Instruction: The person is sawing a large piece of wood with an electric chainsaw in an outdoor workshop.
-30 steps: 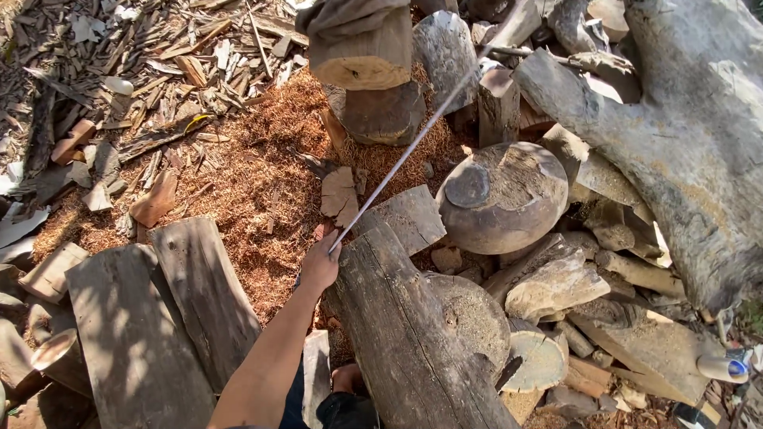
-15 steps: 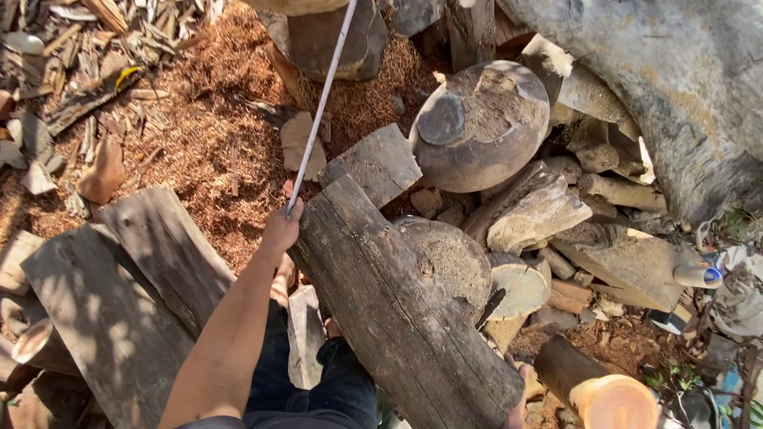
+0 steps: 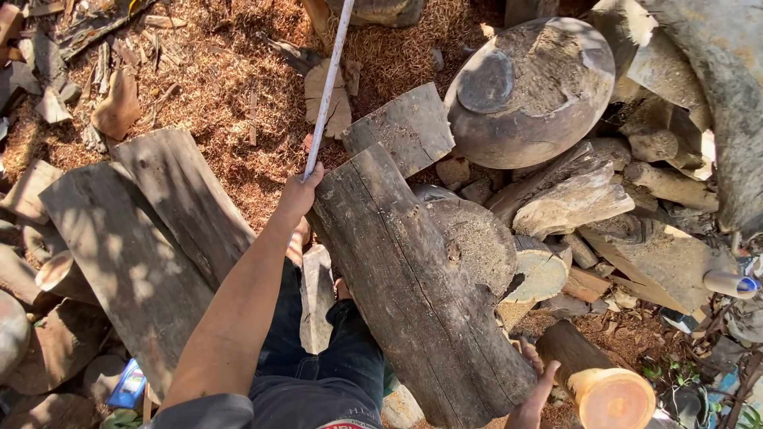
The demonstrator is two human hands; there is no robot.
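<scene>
Head camera looks straight down on our two arms and the wood at our feet. Our left hand [image 3: 298,195] has its fingers [image 3: 311,176] curled tight around the near end of a white tape [image 3: 327,79], pinning that end at the far corner of the big split log [image 3: 413,286]. From the fingers the tape runs taut away from us, over sawdust [image 3: 207,87], and out past the top edge of the view; what holds its far end is out of sight. Just beside the fingers, on the far side of the log end, lies a short wedge-shaped block [image 3: 405,127], and beyond that a round, bowl-like carved piece [image 3: 528,91].

Our right hand [image 3: 534,401] sits at the near end of the same log, thumb raised and fingers spread against the bark; it grips nothing that we can see, though part of it is cut off by the frame. Close to it a freshly cut round log [image 3: 608,389] shows its orange face. On the other side of our left forearm rest two weathered planks [image 3: 135,238].

We judge the step in hand to be measuring or lining up along the log. The next move would call for keeping the tape taut and the pinned end from slipping.
</scene>
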